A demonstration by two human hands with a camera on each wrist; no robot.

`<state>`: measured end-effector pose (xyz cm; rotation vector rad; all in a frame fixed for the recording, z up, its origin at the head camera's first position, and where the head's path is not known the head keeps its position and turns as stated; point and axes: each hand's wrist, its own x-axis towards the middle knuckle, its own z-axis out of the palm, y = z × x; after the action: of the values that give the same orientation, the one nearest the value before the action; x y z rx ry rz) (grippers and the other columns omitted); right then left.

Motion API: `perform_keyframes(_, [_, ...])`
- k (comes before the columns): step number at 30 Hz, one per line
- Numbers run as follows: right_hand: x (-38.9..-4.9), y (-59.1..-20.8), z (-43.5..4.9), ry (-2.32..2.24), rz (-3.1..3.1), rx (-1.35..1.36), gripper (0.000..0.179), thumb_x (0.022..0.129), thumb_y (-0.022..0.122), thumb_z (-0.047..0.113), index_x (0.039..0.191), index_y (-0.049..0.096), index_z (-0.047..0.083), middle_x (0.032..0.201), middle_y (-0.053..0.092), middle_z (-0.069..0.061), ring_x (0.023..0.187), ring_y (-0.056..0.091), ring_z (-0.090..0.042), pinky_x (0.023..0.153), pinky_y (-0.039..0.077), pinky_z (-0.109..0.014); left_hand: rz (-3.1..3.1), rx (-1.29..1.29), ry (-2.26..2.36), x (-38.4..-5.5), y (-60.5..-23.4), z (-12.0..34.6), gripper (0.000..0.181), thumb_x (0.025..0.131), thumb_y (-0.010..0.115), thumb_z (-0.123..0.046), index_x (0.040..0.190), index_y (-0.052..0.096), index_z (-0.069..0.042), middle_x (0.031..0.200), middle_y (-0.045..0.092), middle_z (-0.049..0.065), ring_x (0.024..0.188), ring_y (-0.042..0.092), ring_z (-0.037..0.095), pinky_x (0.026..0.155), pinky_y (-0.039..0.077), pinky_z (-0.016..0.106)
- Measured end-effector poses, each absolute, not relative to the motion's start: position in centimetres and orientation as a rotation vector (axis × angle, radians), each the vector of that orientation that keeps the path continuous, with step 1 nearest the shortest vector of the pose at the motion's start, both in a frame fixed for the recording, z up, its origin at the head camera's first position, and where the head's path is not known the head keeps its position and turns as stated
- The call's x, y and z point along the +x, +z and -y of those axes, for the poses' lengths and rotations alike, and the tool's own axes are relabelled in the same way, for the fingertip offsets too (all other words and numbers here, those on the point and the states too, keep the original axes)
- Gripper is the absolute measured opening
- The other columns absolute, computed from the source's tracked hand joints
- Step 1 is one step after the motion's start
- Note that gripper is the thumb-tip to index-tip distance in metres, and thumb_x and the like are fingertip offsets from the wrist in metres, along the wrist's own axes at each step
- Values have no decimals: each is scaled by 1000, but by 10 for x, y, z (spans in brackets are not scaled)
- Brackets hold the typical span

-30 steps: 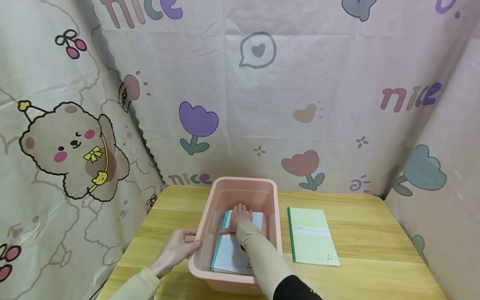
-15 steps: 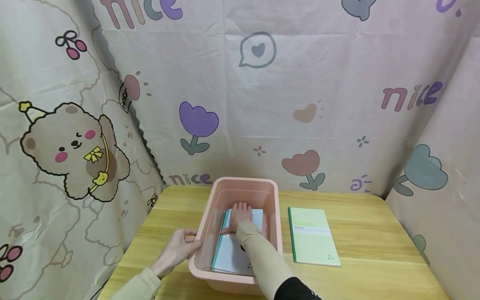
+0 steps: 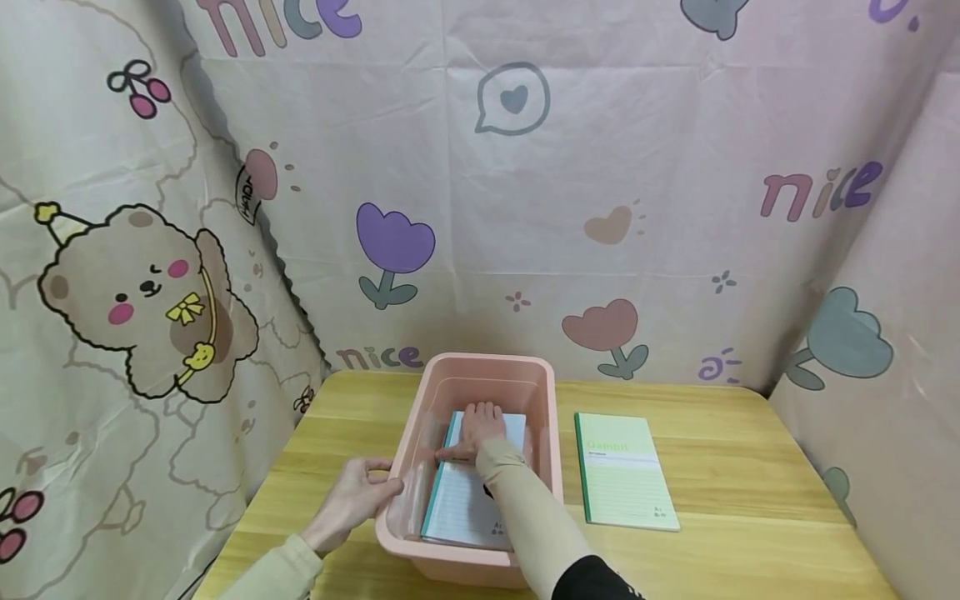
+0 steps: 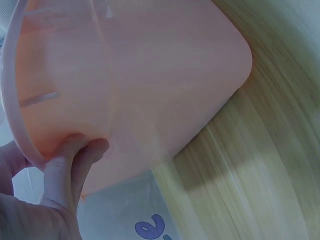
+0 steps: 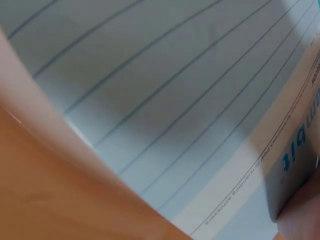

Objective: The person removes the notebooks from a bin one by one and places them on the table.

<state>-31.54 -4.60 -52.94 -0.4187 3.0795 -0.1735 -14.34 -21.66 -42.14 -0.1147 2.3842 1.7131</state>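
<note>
Blue notebook [image 3: 461,507], lower centre: our right hand [image 3: 480,432] lies spread on it; left hand [image 3: 354,500] pinches pink bin [image 3: 497,390], likely steadying.

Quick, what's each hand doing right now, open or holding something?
Left hand: closed, holding the pink bin by its rim.
Right hand: on the light-blue notebook inside the bin; can't tell if gripping.

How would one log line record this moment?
left grip: holds pink bin; right grip: touches blue notebook inside; green notebook: on table
</note>
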Motion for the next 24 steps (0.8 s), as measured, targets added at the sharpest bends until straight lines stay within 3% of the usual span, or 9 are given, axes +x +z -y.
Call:
perform_keyframes(6, [-315,-525,46,-223,-3128,-409,92,63,73,81,114,52,8,104,59,-9,94,50,-24,90,47,-37,-2397,-146,1723,-144,-423,215,51,88,59,-1,130,44,25,110,67,40,90,75,36,73,67,42])
perform_keyframes(13, [-314,-513,48,-172,-3119,-477,82,69,74,74,113,50,10,104,59,-9,94,51,-25,90,48,-37,-2398,-158,1715,-146,-424,214,51,89,58,-2,130,45,25,111,66,41,93,74,40,74,67,42])
perform_keyframes(19, [-315,-497,47,-123,-3091,-514,84,71,71,76,119,49,9,115,61,-12,105,54,-28,97,48,-41,-2388,-117,1724,-145,-423,216,51,89,57,-2,130,44,26,111,66,41,94,74,41,74,67,43])
perform_keyframes(24, [-317,-478,44,-147,-3056,-537,92,74,70,75,133,47,8,135,58,-15,121,55,-29,109,47,-43,-2374,-99,1734,-145,-421,217,52,89,57,-2,130,42,27,110,67,40,93,74,40,74,67,42])
